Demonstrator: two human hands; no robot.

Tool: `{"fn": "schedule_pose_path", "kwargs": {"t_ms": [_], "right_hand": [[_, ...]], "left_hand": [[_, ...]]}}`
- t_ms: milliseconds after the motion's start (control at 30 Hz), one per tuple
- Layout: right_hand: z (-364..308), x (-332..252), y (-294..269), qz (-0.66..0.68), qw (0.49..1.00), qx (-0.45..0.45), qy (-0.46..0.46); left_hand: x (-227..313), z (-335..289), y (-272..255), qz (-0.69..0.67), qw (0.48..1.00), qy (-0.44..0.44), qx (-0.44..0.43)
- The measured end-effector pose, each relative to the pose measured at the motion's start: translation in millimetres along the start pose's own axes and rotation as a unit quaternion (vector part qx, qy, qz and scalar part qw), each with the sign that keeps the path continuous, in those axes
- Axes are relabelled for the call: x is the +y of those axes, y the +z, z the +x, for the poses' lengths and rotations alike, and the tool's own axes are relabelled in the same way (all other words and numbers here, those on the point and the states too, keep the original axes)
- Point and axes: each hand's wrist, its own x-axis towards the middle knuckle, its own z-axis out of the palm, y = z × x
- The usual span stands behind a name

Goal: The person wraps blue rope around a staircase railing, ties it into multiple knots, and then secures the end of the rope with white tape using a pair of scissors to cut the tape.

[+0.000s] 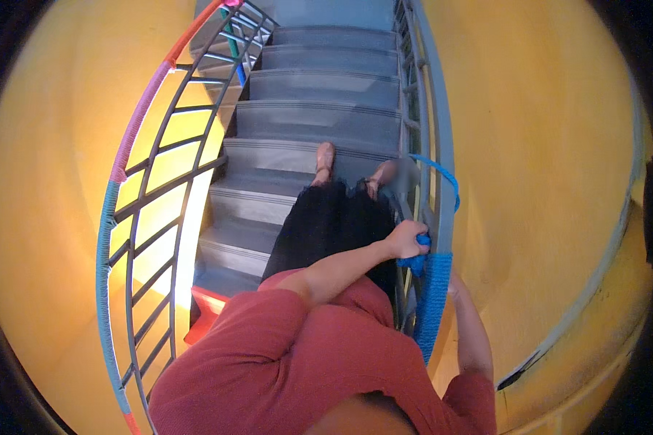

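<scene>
My left hand (405,241) reaches across my body to the right-hand railing, its fingers closed around a bunch of blue cord (422,241). That railing's grey handrail (442,130) carries a tight blue cord wrapping (437,301) along its near part. Farther up, a loose strand of blue cord (446,172) loops over the rail's outer side. My right hand (455,284) is on the wall side of the railing, beside the upper end of the wrapping. The wrapped rail hides most of it, so its fingers do not show.
Grey stairs (326,83) run away from me between two railings, and my feet (325,161) stand on a step. The left railing (127,152) is wrapped in orange, pink and teal. Yellow walls (537,145) flank both sides. A red piece (206,313) lies at lower left.
</scene>
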Motion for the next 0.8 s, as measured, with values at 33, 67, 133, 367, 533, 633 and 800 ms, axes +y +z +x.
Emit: {"fn": "schedule_pose_path", "kwargs": {"t_ms": [33,67,133,367,533,633,800], "right_hand": [[-5,4,-5,-0.047,0.997,0.045,-0.037],[-7,7,-11,-0.084,0.982,0.13,-0.105],[-9,10,-21,-0.168,0.911,0.304,-0.222],[-53,-122,110,-0.358,0.846,0.377,-0.122],[-34,-105,98,-0.374,0.818,0.425,-0.097],[-34,-113,105,-0.334,0.841,0.42,-0.073],[-29,-110,105,-0.354,0.822,0.442,-0.058]], "left_hand": [[3,0,-3,0.038,0.999,0.01,0.0],[6,1,-7,0.075,0.997,0.02,-0.002],[17,2,-14,0.135,0.991,-0.009,-0.011],[49,2,-26,0.349,0.933,-0.029,-0.078],[35,-16,-17,0.444,0.894,0.061,-0.001],[34,-40,-63,0.413,0.906,0.066,-0.066],[34,-59,-122,0.351,0.931,0.068,-0.073]]}}
